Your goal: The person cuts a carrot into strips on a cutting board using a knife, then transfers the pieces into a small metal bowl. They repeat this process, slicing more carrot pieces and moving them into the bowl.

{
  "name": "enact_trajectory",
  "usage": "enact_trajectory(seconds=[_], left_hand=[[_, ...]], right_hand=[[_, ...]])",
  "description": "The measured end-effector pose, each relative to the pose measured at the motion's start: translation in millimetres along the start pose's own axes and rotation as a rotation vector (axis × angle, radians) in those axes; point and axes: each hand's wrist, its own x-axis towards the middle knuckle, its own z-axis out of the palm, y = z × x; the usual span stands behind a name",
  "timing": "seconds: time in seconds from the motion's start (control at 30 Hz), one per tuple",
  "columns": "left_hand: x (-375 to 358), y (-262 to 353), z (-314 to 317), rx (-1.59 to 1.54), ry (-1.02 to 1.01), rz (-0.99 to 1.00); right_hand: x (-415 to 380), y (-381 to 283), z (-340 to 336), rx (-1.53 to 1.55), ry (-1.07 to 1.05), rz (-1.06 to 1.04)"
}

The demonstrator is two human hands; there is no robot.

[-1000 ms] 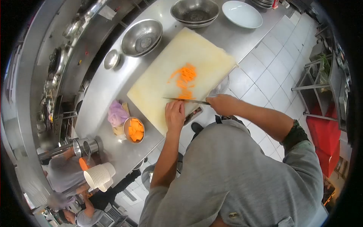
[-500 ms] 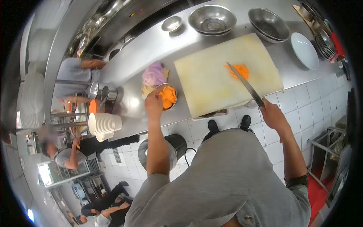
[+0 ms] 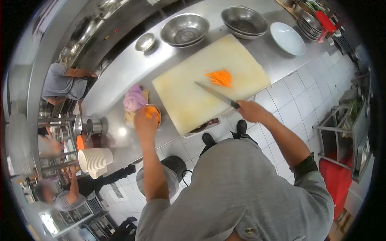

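My right hand (image 3: 250, 111) is closed around the handle of a long kitchen knife (image 3: 217, 94). Its blade lies low over the pale cutting board (image 3: 189, 108), tip pointing left, just short of a small pile of carrot strips (image 3: 220, 78). My left hand (image 3: 145, 123) reaches down into a metal bowl (image 3: 159, 119) of flat carrot pieces (image 3: 152, 111) at the board's left. Its fingers touch the pieces, but the fingertips are hidden, so I cannot see whether they grip any. A purple-and-tan cloth (image 3: 135, 99) lies right behind this bowl.
Along the counter's back stand a small steel bowl (image 3: 145, 42), two larger steel bowls (image 3: 185, 29) (image 3: 244, 21) and a white plate (image 3: 288, 38). Stacked white containers (image 3: 93, 160) are at the left counter edge. A bin (image 3: 173, 168) stands below. Other people work at left.
My left hand has moved from the bowl's rim into the carrot pieces. The knife has shifted off the carrot strips to their near-left side. My view has turned, so the counter appears further left.
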Motion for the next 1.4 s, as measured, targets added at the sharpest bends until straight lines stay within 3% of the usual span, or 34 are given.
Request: enact_trajectory(seconds=[0.07,0.13,0.2,0.3,0.4,0.5,0.7,0.8,1.0,1.2,1.4], left_hand=[[-15,80,27,-0.321,-0.096,0.062],[-32,138,81,-0.357,-0.083,0.318],[-44,170,119,-0.222,-0.118,0.373],[-52,173,118,-0.256,0.089,0.41],[-45,159,111,-0.461,0.008,0.496],[-32,157,119,-0.435,-0.139,0.634],[-33,161,121,-0.461,-0.15,0.55],[-33,161,120,-0.467,-0.144,0.554],[-35,160,121,-0.46,-0.125,0.496],[-34,158,129,-0.497,-0.051,0.533],[-32,160,122,-0.483,-0.103,0.521]], right_hand=[[0,14,-10,-0.036,0.032,0.04],[-14,-8,-27,-0.088,0.041,0.077],[-25,-25,-31,-0.12,0.011,0.142],[-46,-35,-30,-0.221,0.043,0.154],[-61,-39,-32,-0.283,-0.049,0.171],[-74,-45,-35,-0.303,-0.06,0.121],[-78,-51,-47,-0.294,-0.135,0.146],[-44,-35,-19,-0.22,-0.017,0.049],[-61,-50,-44,-0.231,-0.189,0.163],[-40,-38,-26,-0.207,-0.062,0.042],[-72,-46,-37,-0.206,-0.148,0.158]])
